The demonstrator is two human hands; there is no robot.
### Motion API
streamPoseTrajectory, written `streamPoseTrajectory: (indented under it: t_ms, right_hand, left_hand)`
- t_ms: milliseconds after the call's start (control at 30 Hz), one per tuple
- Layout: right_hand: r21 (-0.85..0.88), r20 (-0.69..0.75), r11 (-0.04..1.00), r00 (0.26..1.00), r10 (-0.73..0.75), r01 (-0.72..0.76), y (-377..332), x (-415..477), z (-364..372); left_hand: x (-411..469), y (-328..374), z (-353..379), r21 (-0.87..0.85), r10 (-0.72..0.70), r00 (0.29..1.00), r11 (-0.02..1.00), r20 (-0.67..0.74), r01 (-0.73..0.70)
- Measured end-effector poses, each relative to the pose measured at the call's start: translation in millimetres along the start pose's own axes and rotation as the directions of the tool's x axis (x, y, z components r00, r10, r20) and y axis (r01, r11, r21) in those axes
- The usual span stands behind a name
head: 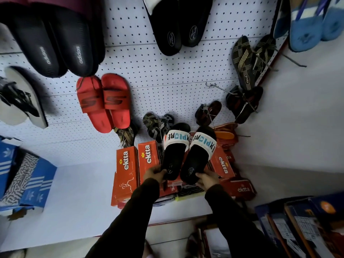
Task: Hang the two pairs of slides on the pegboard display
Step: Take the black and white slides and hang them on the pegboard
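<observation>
I hold a pair of black slides with white straps lettered EXPLORE, heels toward me, over the orange boxes. My left hand grips the heel of the left slide. My right hand grips the heel of the right slide. The white pegboard rises behind them. A red pair of slides hangs on it to the upper left. A bare metal peg sticks out of the board to the upper right of the held pair.
Orange "ektta" shoe boxes stand on the white shelf below the board. Black adidas slides, another black pair, striped sandals and dark sandals hang around. Blue boxes sit left, dark boxes lower right.
</observation>
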State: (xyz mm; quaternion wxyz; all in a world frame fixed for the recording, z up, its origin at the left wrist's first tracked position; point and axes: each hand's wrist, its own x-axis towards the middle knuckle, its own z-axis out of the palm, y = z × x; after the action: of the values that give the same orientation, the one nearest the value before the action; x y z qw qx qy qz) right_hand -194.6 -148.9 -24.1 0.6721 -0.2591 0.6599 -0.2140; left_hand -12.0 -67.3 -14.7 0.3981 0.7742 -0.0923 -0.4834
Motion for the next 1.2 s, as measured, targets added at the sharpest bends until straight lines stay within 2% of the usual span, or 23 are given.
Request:
streamPoseTrajectory:
  t_ms: [200,333,533,700,867,1000,1100,1200]
  right_hand:
    - [0.109,0.029,0.959,0.963,-0.267,0.263,-45.1,-32.6,17.8]
    - [0.118,0.011,0.872,0.878,-0.479,0.475,-82.0,-59.9,28.2]
    - [0.157,0.032,0.769,0.775,-0.631,0.619,-142.5,-100.2,45.2]
    - [0.188,0.027,0.685,0.694,-0.72,0.704,-192.4,-150.1,54.5]
    - [0.266,0.084,0.564,0.564,-0.822,0.782,-237.4,-187.4,58.5]
    - [0.315,0.069,0.484,0.489,-0.87,0.816,-277.1,-202.9,64.5]
    - [0.33,0.036,0.45,0.466,-0.884,0.83,-304.5,-203.3,65.7]
    - [0.322,0.036,0.459,0.474,-0.88,0.828,-326.3,-195.7,63.8]
  left_hand:
    - [-38.4,38.4,-16.4,-0.199,0.27,0.96,0.939,-0.075,-0.28]
    - [-58.0,71.2,-27.4,-0.315,0.362,0.926,0.871,-0.109,-0.377]
    - [-85.4,132.2,-41.7,-0.404,0.527,0.829,0.727,-0.19,-0.555]
    - [-99.2,180.2,-49.3,-0.452,0.58,0.779,0.643,-0.239,-0.618]
    - [-118.2,233.9,-55.8,-0.513,0.662,0.696,0.511,-0.278,-0.69]
    - [-130.0,274.4,-57.4,-0.497,0.698,0.635,0.444,-0.33,-0.746]
    - [-139.7,297.6,-54.3,-0.496,0.719,0.606,0.411,-0.341,-0.765]
    - [-142.8,314.1,-48.2,-0.487,0.716,0.605,0.414,-0.347,-0.769]
